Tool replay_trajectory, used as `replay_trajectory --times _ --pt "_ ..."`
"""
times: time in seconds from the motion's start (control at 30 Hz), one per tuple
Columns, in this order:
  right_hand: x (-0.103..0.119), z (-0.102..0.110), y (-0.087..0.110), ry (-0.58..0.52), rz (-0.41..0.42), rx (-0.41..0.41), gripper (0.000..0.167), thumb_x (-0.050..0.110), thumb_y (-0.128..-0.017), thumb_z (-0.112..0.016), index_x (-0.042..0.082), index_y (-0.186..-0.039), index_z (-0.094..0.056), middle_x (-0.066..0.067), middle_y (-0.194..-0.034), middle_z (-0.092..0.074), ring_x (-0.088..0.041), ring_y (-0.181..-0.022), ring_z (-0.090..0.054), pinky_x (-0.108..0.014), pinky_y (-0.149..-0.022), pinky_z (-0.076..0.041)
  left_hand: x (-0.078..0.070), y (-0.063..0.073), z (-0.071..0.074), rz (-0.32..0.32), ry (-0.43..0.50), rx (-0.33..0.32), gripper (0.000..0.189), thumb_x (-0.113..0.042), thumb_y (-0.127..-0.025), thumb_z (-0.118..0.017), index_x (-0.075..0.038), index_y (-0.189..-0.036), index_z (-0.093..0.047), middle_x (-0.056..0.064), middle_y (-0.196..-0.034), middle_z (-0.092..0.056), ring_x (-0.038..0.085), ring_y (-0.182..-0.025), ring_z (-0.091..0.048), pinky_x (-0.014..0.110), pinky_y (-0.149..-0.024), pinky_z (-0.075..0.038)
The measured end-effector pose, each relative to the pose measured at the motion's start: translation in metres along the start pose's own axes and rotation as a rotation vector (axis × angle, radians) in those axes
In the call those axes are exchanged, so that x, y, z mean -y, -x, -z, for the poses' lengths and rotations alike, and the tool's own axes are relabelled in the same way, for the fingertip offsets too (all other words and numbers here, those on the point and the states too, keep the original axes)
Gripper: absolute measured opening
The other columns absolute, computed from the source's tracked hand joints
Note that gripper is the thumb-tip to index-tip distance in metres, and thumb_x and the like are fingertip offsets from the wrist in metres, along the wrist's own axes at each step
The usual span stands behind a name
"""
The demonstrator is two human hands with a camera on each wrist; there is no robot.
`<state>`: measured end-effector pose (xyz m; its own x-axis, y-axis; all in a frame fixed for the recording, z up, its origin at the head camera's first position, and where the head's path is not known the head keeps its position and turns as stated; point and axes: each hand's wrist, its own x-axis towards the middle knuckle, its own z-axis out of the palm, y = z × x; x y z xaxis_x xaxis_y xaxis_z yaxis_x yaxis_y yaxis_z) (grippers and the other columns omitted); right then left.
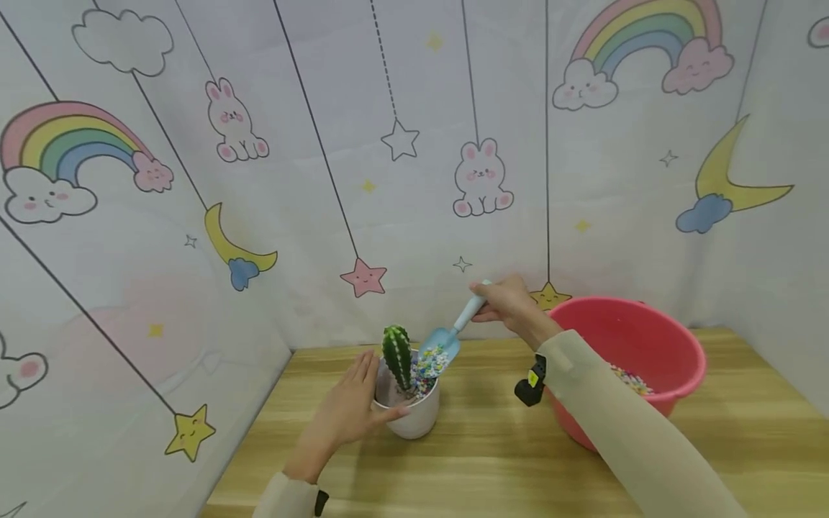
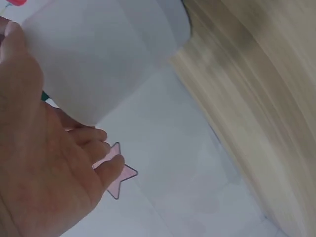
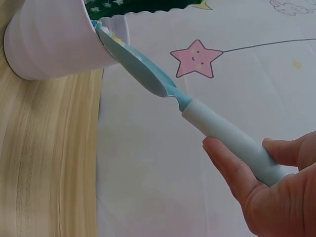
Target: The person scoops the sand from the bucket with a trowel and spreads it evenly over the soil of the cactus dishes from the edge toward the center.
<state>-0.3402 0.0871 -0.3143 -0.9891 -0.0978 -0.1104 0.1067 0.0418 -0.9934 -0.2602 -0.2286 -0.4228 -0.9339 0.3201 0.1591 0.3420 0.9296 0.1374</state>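
Observation:
A green cactus [image 1: 397, 356] stands in a white flower pot [image 1: 419, 421] on the table. My left hand [image 1: 346, 403] holds the pot's left side at the rim, thumb along the front and fingers towards the back. In my right hand [image 1: 510, 306] is the handle of a light blue toy shovel [image 3: 140, 69], gripped from above. Its blade tilts down over the pot's right rim and carries colourful pebbles [image 1: 432, 360]. More of these pebbles lie beside the cactus, over a greyish fill. In the right wrist view the blade's tip reaches inside the rim.
A red basin [image 1: 648, 345] with colourful pebbles [image 1: 631, 379] in it stands at the right, partly behind my right forearm. The wooden table [image 1: 492, 460] ends at the back against a white cloth [image 1: 421, 230] printed with stars, rabbits and rainbows.

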Motion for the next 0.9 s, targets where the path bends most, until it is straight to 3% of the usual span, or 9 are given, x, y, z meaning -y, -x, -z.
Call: replay_trajectory --times 0.27,0.7,0.9 --pt "0.001 -0.004 0.002 0.017 0.028 0.017 0.042 0.019 -0.108 -0.06 -0.015 -0.133 -0.054 -0.026 -0.109 -0.074 -0.035 -0.102 -0.08 -0.041 -0.09 -0.064 0.005 -0.003 -0.004 0.015 0.022 0.028 0.121 -0.082 -0.088 -0.059 0.002 -0.166 -0.019 0.021 -0.175 -0.018 0.037 -0.165 -0.017 0.052 -0.133 -0.025" --pt "0.004 -0.002 0.007 0.065 0.079 -0.023 0.041 0.019 -0.107 -0.06 -0.016 -0.129 -0.057 -0.033 -0.117 -0.073 -0.038 -0.103 -0.079 -0.042 -0.088 -0.064 -0.013 0.004 -0.007 0.097 0.016 -0.03 0.126 -0.087 -0.086 -0.055 0.01 -0.162 -0.025 0.032 -0.17 -0.023 0.044 -0.161 -0.024 0.055 -0.131 -0.029" --pt "0.005 0.0 0.007 0.07 0.081 -0.044 0.041 0.019 -0.107 -0.06 -0.015 -0.129 -0.055 -0.034 -0.12 -0.072 -0.038 -0.103 -0.079 -0.047 -0.094 -0.062 -0.023 0.009 -0.006 0.133 -0.01 -0.039 0.125 -0.085 -0.087 -0.056 0.014 -0.159 -0.028 0.035 -0.168 -0.025 0.047 -0.161 -0.023 0.057 -0.131 -0.028"
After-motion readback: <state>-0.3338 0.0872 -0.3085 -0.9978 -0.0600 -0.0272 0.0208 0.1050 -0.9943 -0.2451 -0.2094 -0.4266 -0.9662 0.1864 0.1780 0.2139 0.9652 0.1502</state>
